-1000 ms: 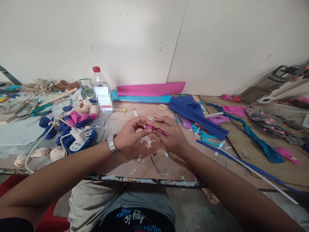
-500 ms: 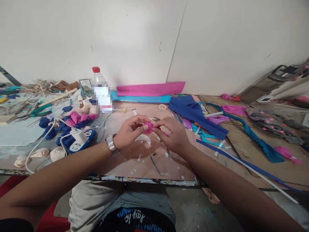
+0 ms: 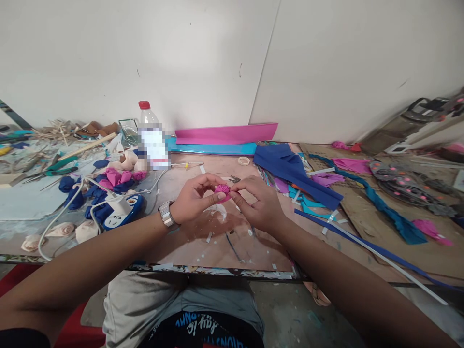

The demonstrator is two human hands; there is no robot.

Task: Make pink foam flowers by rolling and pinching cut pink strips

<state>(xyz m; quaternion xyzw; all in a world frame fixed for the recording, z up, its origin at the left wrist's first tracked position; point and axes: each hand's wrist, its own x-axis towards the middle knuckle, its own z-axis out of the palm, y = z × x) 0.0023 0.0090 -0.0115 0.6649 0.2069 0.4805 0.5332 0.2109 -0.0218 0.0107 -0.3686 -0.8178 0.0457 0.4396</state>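
Observation:
Both hands meet above the middle of the worn table (image 3: 203, 246). Between them is a small pink rolled rose (image 3: 222, 190) made of a foam strip. My left hand (image 3: 195, 198), with a metal watch at the wrist, pinches the rose from the left with thumb and fingers. My right hand (image 3: 259, 203) pinches it from the right, fingers curled. A curled white strip (image 3: 219, 210) lies on the table just under the hands.
A white and blue power strip (image 3: 121, 210) with cable lies left, beside blue, pink and cream foam roses (image 3: 105, 186). A red-capped bottle (image 3: 152, 137) stands behind. Blue sheet (image 3: 293, 171), teal and pink scraps lie right. A long blue strip (image 3: 366, 246) runs toward the front right edge.
The pink piece, first flat and hidden between the fingers, now shows as a rolled rose turned up toward me. Both hands lifted slightly and stay together.

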